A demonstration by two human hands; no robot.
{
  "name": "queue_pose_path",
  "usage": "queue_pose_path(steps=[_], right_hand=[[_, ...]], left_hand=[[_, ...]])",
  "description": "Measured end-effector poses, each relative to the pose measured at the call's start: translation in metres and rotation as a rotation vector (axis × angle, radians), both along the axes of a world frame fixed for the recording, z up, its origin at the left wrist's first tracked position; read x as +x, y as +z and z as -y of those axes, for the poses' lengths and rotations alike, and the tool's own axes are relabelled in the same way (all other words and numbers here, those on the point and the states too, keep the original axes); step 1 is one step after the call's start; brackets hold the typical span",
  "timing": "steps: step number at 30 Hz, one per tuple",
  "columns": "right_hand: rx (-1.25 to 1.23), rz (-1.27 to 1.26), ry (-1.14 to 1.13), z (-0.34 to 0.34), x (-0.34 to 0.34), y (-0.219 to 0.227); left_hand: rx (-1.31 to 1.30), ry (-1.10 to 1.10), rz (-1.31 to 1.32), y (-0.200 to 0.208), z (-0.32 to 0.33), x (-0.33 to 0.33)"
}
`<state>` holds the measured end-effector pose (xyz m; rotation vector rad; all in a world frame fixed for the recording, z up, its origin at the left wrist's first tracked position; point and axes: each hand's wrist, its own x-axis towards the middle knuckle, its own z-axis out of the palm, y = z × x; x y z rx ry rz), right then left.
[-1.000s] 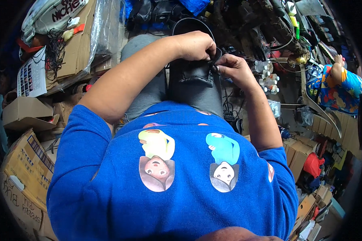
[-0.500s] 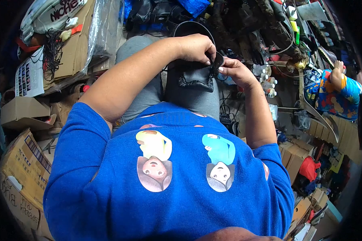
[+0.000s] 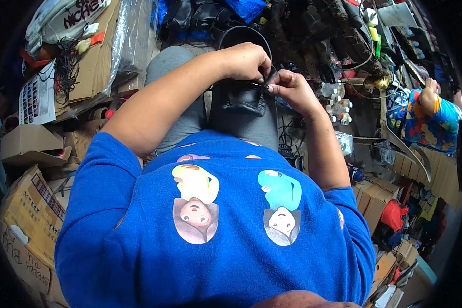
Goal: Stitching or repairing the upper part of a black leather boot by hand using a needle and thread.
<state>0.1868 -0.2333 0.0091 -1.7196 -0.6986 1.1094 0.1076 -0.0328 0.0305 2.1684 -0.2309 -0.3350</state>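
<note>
A black leather shoe (image 3: 244, 100) with a gathered, stitched edge rests on my grey-clad thigh (image 3: 228, 121). Its raised rounded rim (image 3: 245, 32) curves up beyond my fingers. My left hand (image 3: 245, 60) reaches over the shoe from the left, fingertips pinched down at its edge. From the other side my right hand (image 3: 294, 91) pinches the same edge with thumb and forefinger, very close to the left fingertips. A thin pale line, too fine to identify, shows just under the left fingers. Part of the shoe is hidden beneath my left hand.
Small clear bottles (image 3: 339, 105) stand on the floor to the right. Farther right are a curved metal blade (image 3: 413, 158) and a person in colourful clothes (image 3: 434, 120). Cardboard boxes (image 3: 30, 145) and plastic-wrapped board (image 3: 131, 43) lie left. Black footwear (image 3: 203, 18) is piled ahead.
My right hand has moved left and inward, closer to the left fingertips. The left hand and the shoe have shifted only slightly.
</note>
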Motion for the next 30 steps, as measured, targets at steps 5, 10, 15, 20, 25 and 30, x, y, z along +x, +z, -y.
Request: queue_pose_path(steps=[5, 10, 15, 20, 25, 30], right_hand=[[0.113, 0.026, -0.043, 0.003, -0.007, 0.010], [0.182, 0.619, 0.158, -0.019, -0.023, 0.013], [0.143, 0.543, 0.073, -0.029, -0.025, -0.003], [0.132, 0.636, 0.141, -0.037, -0.030, -0.011], [0.082, 0.678, 0.136, -0.041, -0.031, -0.015], [0.119, 0.636, 0.146, -0.051, -0.038, -0.022]], left_hand=[[0.304, 0.350, 0.630, -0.001, 0.008, -0.051], [0.435, 0.287, 0.370, -0.011, 0.017, -0.063], [0.456, 0.184, 0.371, -0.006, -0.001, -0.076], [0.553, 0.172, 0.376, 0.018, -0.035, -0.118], [0.119, 0.521, 0.199, 0.026, -0.065, -0.132], [-1.026, 0.641, 0.241, 0.006, -0.016, -0.087]])
